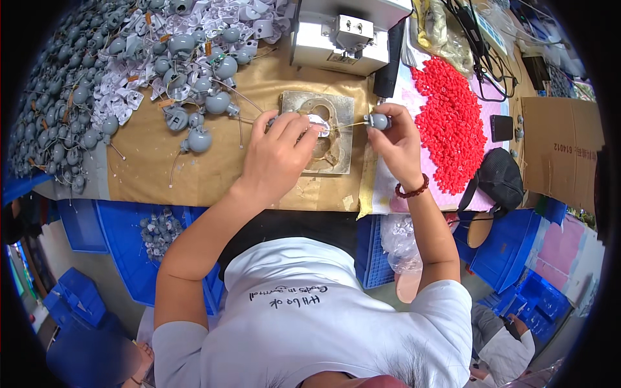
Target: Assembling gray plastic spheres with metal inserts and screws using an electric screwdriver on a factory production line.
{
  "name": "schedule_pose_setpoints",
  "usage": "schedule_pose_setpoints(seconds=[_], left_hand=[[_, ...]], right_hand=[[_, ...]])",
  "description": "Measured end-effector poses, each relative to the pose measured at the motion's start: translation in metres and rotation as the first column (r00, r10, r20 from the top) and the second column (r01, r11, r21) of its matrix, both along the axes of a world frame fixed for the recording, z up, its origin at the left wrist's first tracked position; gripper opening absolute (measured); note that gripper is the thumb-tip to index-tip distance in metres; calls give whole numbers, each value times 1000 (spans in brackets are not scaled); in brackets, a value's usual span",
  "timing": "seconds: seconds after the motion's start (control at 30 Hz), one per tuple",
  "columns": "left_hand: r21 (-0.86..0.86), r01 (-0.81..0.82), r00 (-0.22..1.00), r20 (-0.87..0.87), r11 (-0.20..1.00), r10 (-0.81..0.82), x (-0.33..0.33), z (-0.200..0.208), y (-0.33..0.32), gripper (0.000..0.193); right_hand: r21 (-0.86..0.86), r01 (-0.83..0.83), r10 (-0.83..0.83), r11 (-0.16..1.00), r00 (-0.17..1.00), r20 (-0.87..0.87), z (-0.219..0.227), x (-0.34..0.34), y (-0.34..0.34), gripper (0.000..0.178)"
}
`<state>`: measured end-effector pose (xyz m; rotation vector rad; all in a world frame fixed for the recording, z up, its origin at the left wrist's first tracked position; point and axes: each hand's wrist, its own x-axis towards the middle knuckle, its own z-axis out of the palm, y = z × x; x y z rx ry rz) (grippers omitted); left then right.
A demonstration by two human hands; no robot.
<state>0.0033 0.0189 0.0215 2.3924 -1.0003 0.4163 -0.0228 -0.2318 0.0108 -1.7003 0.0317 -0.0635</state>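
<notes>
My left hand (pixel 279 147) is closed over the left side of a metal fixture block (pixel 336 161), its fingertips on a small white plastic part (pixel 319 125). A bit of grey shows beside its knuckles; most of what lies under the fingers is hidden. To the right of the block, my right hand (pixel 400 143) pinches a small grey ball-shaped part (pixel 380 121) between thumb and fingers. A thin pale wire (pixel 349 124) runs from that part across the block toward the left hand. Rounded recesses are cut into the block.
Grey ball-shaped parts (pixel 217 103) and white plastic pieces (pixel 123 97) are heaped at the left. A white machine (pixel 339 48) stands behind the block. Small red pieces (pixel 451 123) cover the right side, near a black cap (pixel 499 178) and a cardboard box (pixel 559 149).
</notes>
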Motion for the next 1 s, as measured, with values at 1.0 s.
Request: schedule_pose_setpoints(seconds=[1.0], left_hand=[[-44,-122,983,-145,992,115,10,12,-15,42]], right_hand=[[-446,-69,129,893,986,105,17,38,46,38]])
